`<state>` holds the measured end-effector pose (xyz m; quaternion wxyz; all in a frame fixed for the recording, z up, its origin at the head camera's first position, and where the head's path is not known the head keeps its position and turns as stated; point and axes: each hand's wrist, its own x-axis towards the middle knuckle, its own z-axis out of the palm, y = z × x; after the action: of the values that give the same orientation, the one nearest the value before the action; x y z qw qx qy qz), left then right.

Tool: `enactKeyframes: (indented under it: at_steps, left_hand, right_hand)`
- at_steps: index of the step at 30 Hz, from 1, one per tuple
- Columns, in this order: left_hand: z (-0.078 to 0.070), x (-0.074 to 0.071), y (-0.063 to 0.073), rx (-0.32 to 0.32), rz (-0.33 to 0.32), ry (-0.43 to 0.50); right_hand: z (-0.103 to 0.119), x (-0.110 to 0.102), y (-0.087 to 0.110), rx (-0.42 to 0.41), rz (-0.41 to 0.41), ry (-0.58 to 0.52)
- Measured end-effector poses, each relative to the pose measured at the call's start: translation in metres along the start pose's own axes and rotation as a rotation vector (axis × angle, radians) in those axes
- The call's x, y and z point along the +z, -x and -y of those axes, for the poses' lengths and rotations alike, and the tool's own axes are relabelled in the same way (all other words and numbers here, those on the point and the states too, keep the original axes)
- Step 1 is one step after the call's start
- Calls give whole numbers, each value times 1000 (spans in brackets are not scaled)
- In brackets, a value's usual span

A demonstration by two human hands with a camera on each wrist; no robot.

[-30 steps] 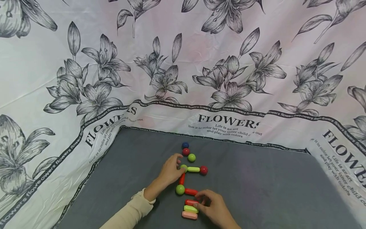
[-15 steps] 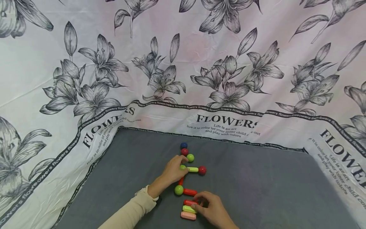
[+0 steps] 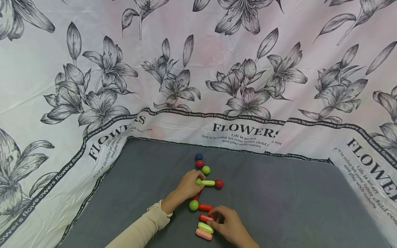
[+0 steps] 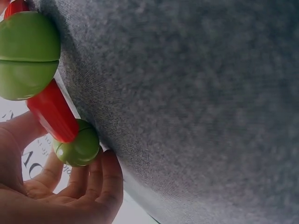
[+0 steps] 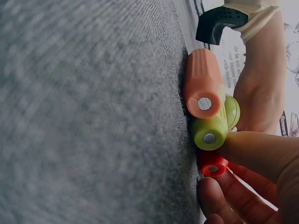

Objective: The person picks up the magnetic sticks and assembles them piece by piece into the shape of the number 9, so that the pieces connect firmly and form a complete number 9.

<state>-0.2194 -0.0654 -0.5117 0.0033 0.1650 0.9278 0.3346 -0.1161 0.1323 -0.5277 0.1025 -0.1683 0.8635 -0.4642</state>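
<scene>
In the head view my left hand (image 3: pixel 187 184) curls its fingers and thumb round a green ball (image 3: pixel 199 181). A lime rod (image 3: pixel 208 183) runs right from that ball to a red ball (image 3: pixel 219 184). A partly hidden red rod (image 3: pixel 195 197) links it down to a nearer green ball (image 3: pixel 193 205), from which another red rod (image 3: pixel 205 207) points right. My right hand (image 3: pixel 231 224) pinches the right end of a loose red magnetic rod (image 3: pixel 206 217). Beside it lie a lime rod (image 3: pixel 205 227) and a salmon rod (image 3: pixel 203 234); round metal ends show in the right wrist view.
Behind the joined pieces sit a blue ball (image 3: pixel 199 157), a red ball (image 3: pixel 200 164) and a green ball (image 3: pixel 206 170), close together. A grey cloth surface (image 3: pixel 279 199) lies beneath everything. Flower-printed white sheeting (image 3: pixel 248 137) stands round its back and sides.
My left hand has shifted right and closed round the far green ball. The loose red rod, in my right hand, has moved slightly away from the lime rod, leaving a gap.
</scene>
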Motion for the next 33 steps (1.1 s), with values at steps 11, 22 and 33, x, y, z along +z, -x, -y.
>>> enactKeyframes:
  at_steps: [11, 22, 33]
  left_hand:
    - [2, 4, -1, 47, -9, -83]
    - [1, 4, 0, 35, -24, -97]
    - [4, 3, 3, 49, -50, -99]
  right_hand:
    - [-4, 2, -2, -48, 13, 84]
    - [4, -4, 0, -40, -87, 100]
    - [7, -8, -10, 97, -355, 146]
